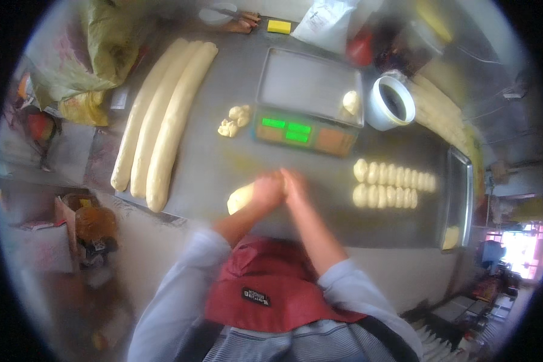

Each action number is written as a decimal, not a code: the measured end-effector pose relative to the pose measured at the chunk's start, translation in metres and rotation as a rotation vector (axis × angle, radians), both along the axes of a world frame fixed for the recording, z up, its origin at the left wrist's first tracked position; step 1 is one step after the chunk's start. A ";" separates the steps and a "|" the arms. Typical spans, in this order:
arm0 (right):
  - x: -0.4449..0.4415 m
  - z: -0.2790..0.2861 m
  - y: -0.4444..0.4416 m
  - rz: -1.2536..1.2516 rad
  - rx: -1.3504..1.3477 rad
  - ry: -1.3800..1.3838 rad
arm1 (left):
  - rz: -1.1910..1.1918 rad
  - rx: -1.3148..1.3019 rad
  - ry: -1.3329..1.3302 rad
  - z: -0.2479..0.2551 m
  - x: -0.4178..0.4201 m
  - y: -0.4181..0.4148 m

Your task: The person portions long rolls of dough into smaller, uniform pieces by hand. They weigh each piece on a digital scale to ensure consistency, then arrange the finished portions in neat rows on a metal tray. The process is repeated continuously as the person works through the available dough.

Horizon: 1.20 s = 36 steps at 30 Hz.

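Note:
My left hand [269, 188] is closed around the right end of a thick piece of pale dough [240, 199] on the metal worktop. Against it, at the dough's end, is my right hand [294, 183]; both are blurred, and whether its fingers hold dough is hidden. Beyond them stands a digital scale [310, 83] with a small dough lump [350, 102] on its tray. Two small heaps of dough scraps [228, 128] lie left of the scale. Two rows of small dough pieces [389, 176] lie to the right. Three long dough rolls [163, 126] lie side by side at the left.
A white bucket with dark liquid [384, 122] stands right of the scale. At the right end of the worktop is a metal tray [467, 194] with a dough piece in it. A yellow block [279, 26] and a white sack [323, 25] are at the back.

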State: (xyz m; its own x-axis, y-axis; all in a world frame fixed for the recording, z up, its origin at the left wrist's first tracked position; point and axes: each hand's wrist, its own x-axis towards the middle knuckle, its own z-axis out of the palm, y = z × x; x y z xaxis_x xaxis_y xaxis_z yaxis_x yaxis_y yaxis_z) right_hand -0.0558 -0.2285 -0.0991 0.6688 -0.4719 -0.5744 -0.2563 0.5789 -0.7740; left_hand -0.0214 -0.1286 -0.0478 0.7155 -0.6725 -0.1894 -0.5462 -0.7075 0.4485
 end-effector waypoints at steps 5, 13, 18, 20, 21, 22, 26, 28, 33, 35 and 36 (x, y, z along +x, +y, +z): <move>-0.005 -0.041 -0.037 0.011 -0.286 0.098 | -0.006 0.171 -0.143 0.001 -0.010 -0.033; -0.006 0.011 -0.055 0.126 -0.105 0.144 | 0.034 0.404 -0.176 0.015 0.002 -0.053; 0.048 0.155 -0.091 0.091 -0.166 -0.073 | 0.265 0.269 -0.084 -0.011 0.051 -0.033; 0.079 0.169 -0.141 0.130 -0.357 -0.246 | 0.261 0.121 -0.118 -0.005 0.040 -0.030; 0.092 0.153 -0.170 0.194 -0.402 -0.393 | 0.258 0.046 -0.068 -0.006 0.035 -0.035; 0.101 0.151 -0.187 0.272 -0.800 -0.410 | 0.266 -0.018 -0.014 -0.007 0.030 -0.035; 0.127 0.147 -0.264 0.584 -2.004 -0.493 | 0.226 -0.072 -0.145 0.013 0.003 -0.028; 0.122 0.168 -0.271 1.101 -1.759 -0.191 | 0.229 -0.074 -0.237 0.004 -0.005 -0.020; 0.081 0.144 -0.278 1.150 -1.750 -0.341 | 0.086 -0.106 -0.285 0.004 -0.013 -0.010; 0.066 0.136 -0.278 1.092 -1.617 -0.277 | 0.129 0.026 -0.151 0.018 -0.014 -0.022; 0.057 0.129 -0.283 1.020 -1.361 -0.329 | 0.105 -0.027 -0.255 0.001 -0.012 -0.018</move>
State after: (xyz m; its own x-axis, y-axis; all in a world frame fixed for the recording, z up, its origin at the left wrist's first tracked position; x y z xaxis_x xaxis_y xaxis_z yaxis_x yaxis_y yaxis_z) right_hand 0.0012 -0.5114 0.0298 0.9803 0.1899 0.0544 0.1821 -0.7623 -0.6211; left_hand -0.0334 -0.1469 -0.0468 0.8039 -0.5943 0.0226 -0.5679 -0.7558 0.3258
